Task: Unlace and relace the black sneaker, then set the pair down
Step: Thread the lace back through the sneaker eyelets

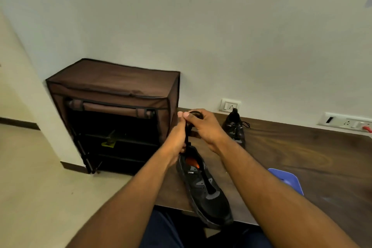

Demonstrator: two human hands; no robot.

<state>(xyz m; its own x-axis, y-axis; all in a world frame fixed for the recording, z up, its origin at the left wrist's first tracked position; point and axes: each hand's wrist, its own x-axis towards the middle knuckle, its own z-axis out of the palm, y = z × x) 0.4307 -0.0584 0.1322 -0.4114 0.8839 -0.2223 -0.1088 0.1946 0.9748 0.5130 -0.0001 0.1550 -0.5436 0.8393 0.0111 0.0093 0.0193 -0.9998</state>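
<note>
Both your hands are up over the heel end of the black sneaker (pixel 203 185), which lies on the near edge of the dark wooden bench (pixel 302 157) with its toe toward you and its tongue area bare of lacing. Your left hand (pixel 178 137) is curled round the black lace (pixel 188 137), gripping it where it runs down toward the shoe's collar, and your right hand (pixel 203 127) pinches a bundled loop of the same lace at the top, thumbs close together. The main risk looks like the shoe itself: nothing holds it down, and its toe hangs at the bench edge over your lap, so a firm upward tug on the lace could drag or tip it off. A second risk is tangling; if the gathered loop in your right hand slips, the lace may knot on itself and slow the relacing. Whether the lace is fully free of the eyelets cannot be told here, so pull gently. The other sneaker (pixel 235 129) stands well apart near the wall, laced, clear of your elbows, and the brown shoe rack (pixel 112 90) sits to the left.
</note>
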